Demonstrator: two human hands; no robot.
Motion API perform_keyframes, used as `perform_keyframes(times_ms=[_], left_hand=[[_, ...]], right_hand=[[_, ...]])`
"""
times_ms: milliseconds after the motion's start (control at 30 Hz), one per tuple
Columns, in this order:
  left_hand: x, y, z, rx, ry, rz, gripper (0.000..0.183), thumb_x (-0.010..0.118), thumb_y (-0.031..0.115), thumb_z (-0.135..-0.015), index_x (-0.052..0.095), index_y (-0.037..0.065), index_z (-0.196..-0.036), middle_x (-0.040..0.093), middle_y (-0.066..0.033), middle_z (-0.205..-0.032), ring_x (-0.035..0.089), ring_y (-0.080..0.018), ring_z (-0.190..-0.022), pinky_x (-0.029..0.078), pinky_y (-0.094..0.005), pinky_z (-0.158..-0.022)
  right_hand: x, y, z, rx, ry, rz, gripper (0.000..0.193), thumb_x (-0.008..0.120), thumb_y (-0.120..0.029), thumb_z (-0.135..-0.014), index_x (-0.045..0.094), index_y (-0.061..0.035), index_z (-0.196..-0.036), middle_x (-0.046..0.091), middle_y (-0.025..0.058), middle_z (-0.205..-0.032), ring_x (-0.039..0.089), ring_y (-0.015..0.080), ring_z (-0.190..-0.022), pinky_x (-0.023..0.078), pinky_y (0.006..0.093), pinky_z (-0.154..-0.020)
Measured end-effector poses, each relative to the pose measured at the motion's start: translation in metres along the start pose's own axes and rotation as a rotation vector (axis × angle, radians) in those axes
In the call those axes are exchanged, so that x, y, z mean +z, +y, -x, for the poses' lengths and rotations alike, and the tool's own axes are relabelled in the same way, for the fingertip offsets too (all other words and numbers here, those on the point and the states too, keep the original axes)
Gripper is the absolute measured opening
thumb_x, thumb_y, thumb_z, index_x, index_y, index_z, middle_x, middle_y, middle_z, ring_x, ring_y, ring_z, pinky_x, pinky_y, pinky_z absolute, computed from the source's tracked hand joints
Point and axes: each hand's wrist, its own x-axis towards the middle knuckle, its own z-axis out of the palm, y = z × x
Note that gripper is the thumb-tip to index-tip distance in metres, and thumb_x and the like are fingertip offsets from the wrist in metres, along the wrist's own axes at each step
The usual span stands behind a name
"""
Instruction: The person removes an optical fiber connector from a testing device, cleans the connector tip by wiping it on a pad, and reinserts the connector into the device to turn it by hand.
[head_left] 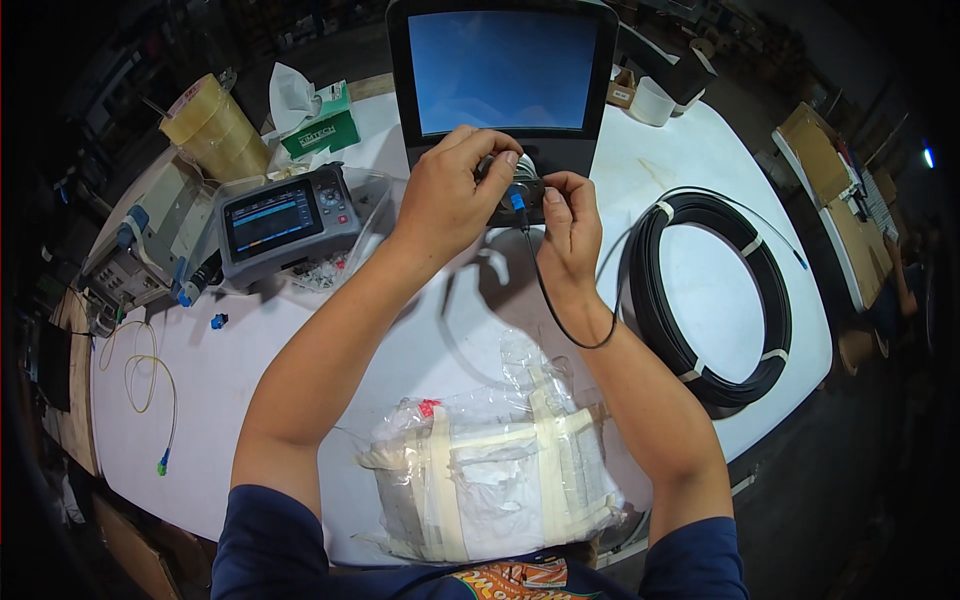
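Observation:
Both my hands are at a small dark device point(533, 205) at the foot of a monitor point(498, 75). A blue fibre optic connector point(517, 199) on a black cable point(541, 275) sits at its front. My left hand point(452, 190) curls over the device's left side, thumb beside a silvery round part point(526, 166); what its fingers hold is hidden. My right hand point(570, 222) grips the device's right edge between thumb and bent fingers. From the connector, the cable loops down across my right wrist, then up toward a black cable coil point(648, 290).
Left stand a handheld tester point(285, 222), a grey instrument point(150, 245), tape rolls point(215, 130) and a tissue box point(325, 130). A yellow fibre cord point(152, 358) and a blue adapter point(219, 321) lie nearby. A taped, plastic-wrapped bundle point(495, 480) lies close to my body.

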Motion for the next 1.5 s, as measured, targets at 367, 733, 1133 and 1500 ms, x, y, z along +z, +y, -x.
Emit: perform_keyframes(times_ms=[367, 733, 1133, 1500], left_hand=[[-0.001, 0.006, 0.000, -0.057, 0.003, -0.037, 0.026, 0.073, 0.023, -0.096, 0.071, -0.002, -0.102, 0.069, -0.0085, -0.087, 0.059, -0.0139, -0.071, 0.048, -0.0285, -0.065], [0.000, 0.002, 0.001, 0.035, 0.011, -0.046, 0.022, 0.065, 0.024, -0.097, 0.076, 0.007, -0.107, 0.068, -0.0107, -0.096, 0.067, -0.0245, -0.078, 0.052, -0.0355, -0.071], [0.000, 0.003, 0.000, 0.029, 0.046, -0.051, 0.021, 0.072, 0.025, -0.094, 0.076, 0.005, -0.102, 0.070, -0.0096, -0.091, 0.064, -0.0210, -0.067, 0.052, -0.0340, -0.065], [0.001, 0.003, 0.000, 0.018, 0.030, -0.021, 0.022, 0.072, 0.025, -0.095, 0.076, 0.006, -0.103, 0.068, -0.0089, -0.090, 0.063, -0.0216, -0.071, 0.051, -0.0342, -0.067]], right_hand=[[-0.001, 0.000, 0.000, 0.031, -0.015, 0.017, 0.022, 0.054, -0.021, -0.104, 0.060, 0.0001, -0.104, 0.060, 0.0079, -0.087, 0.054, 0.0167, -0.078, 0.046, 0.0316, -0.071], [-0.001, -0.001, 0.000, 0.037, -0.028, 0.034, 0.021, 0.054, -0.021, -0.105, 0.060, -0.0005, -0.104, 0.060, 0.0073, -0.088, 0.054, 0.0159, -0.078, 0.046, 0.0306, -0.070], [-0.001, 0.002, 0.000, 0.034, -0.033, 0.039, 0.022, 0.053, -0.022, -0.106, 0.059, -0.0006, -0.103, 0.059, 0.0079, -0.087, 0.054, 0.0162, -0.077, 0.046, 0.0313, -0.070], [-0.001, 0.007, 0.000, 0.002, -0.017, 0.018, 0.025, 0.053, -0.024, -0.107, 0.059, -0.0005, -0.104, 0.060, 0.0085, -0.086, 0.055, 0.0176, -0.078, 0.047, 0.0323, -0.071]])
